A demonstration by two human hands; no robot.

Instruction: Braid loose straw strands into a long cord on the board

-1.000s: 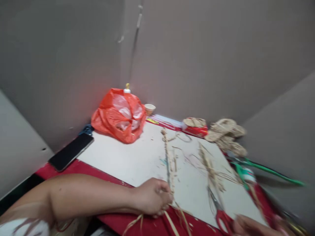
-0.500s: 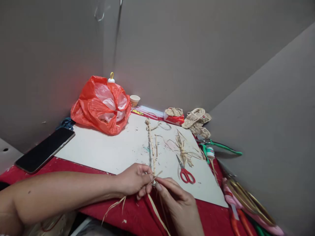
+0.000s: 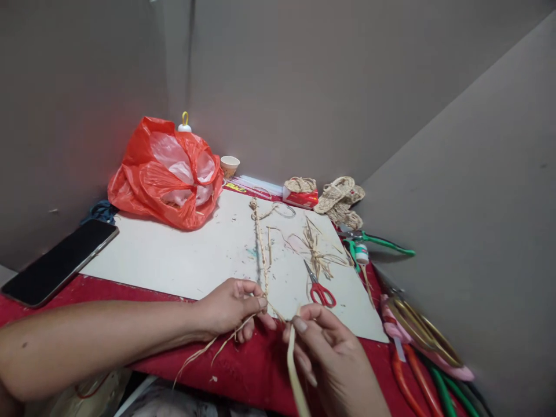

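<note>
A long braided straw cord (image 3: 260,246) runs down the white board (image 3: 182,258) toward me. My left hand (image 3: 232,307) is closed in a pinch on the near end of the cord, with loose straw strands (image 3: 208,350) trailing from under it. My right hand (image 3: 325,347) pinches a flat straw strip (image 3: 294,376) that hangs down over the table edge. The two hands are close together, nearly touching at the fingertips.
Red-handled scissors (image 3: 320,289) and a bundle of straw (image 3: 316,249) lie right of the cord. An orange plastic bag (image 3: 167,174), a paper cup (image 3: 229,166), woven straw sandals (image 3: 341,200), green pliers (image 3: 377,240) and a black phone (image 3: 54,263) sit around the board. Grey walls enclose the table.
The view has swung left and steadied. My right hand came in from the lower right, away from the scissors, and took hold of a straw strip beside my left hand.
</note>
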